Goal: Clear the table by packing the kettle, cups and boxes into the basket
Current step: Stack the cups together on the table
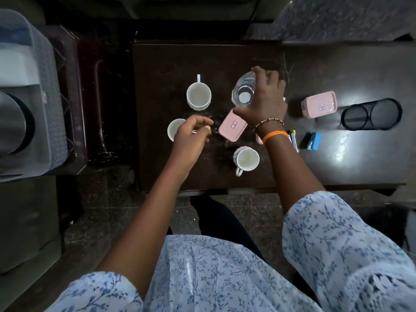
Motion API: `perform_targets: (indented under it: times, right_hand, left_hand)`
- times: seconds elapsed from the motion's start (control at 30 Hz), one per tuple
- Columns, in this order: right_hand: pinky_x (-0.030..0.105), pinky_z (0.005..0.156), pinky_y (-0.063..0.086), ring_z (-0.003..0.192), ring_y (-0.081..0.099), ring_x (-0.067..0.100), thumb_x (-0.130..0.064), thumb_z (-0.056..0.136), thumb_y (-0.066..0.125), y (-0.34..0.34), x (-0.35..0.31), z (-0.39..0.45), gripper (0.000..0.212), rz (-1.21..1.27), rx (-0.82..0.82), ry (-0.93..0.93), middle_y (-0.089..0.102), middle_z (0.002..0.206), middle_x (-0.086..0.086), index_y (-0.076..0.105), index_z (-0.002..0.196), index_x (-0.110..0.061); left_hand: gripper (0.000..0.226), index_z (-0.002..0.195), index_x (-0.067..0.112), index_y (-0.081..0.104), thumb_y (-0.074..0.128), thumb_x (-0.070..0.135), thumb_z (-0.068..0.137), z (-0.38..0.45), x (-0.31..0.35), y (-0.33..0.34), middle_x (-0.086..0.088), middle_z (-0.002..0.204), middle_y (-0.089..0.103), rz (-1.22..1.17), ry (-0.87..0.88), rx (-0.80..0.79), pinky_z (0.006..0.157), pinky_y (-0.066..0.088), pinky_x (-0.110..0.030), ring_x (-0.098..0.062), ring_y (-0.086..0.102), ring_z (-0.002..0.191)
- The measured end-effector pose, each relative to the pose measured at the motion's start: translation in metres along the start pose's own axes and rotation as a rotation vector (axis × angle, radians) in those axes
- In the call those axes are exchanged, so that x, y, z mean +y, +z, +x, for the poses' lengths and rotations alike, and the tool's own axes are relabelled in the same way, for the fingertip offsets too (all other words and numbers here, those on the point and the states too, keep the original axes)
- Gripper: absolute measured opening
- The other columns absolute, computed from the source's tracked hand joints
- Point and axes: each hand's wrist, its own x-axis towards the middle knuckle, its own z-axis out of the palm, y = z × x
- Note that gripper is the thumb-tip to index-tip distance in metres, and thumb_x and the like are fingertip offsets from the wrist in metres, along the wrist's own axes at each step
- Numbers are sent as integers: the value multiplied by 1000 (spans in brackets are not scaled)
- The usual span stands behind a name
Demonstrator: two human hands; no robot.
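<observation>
**Lifting the glass kettle clear of the cups**

Floral blue-and-white sleeves frame the view, both forearms reaching out over the dark wooden table [171,64]. The right hand [263,102] sits on top of the clear glass kettle [244,91], its fingers [270,77] curled over the far rim and the thumb down the near side, so it appears to grip the vessel from above. The left hand [191,136] hovers over the table with its fingers loosely curled towards the thumb; something small and pale may be pinched there, but I cannot tell.

Three white ceramic cups stand around the kettle: one at the back [198,95], one partly under the left hand [174,129], one near the table edge [246,159]. A pink plastic box with a label [233,127] lies just beside the kettle's base, and a second pink lidded box [319,104] stands well apart to the right. The grey plastic basket [45,64] waits off to the left on a separate stand.

To do this well, the kettle probably wants a straight upward lift before any sideways travel, since the path to the basket crosses the cups. A top grip on smooth glass could slip, so supporting the base with the left hand seems wise.
</observation>
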Motion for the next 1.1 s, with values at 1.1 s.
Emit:
perform_targets:
  times: [1.1]
  right_hand:
    - [31,97,30,114,49,35,-15,84,59,30,-96,-40,33,127,-136,-302,61,117,18,60,115,-5]
  left_hand:
    - [24,81,26,62,49,10,92,-24,5,-82,8,79,58,-302,-35,232,69,50,-17,-5,55,69]
